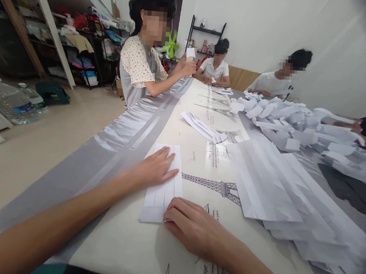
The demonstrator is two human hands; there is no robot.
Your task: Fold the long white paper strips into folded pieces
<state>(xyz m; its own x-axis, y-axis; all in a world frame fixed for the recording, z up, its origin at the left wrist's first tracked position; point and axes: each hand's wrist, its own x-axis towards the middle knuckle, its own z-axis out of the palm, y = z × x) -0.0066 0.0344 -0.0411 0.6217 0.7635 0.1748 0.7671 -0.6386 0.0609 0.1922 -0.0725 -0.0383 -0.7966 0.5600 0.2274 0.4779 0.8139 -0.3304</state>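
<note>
Both forearms bare up to the frame edge, no sleeves showing. Left hand (153, 168) and right hand (191, 226): no gloves, rings, watch or bands. Nails short, unpainted. Dark teal strip of clothing at the bottom edge, under the left forearm.

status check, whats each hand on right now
Left hand flat on folded paper sheet. Right hand pressing its near corner. Stack of flat sheets close on the right, not touching.
</note>
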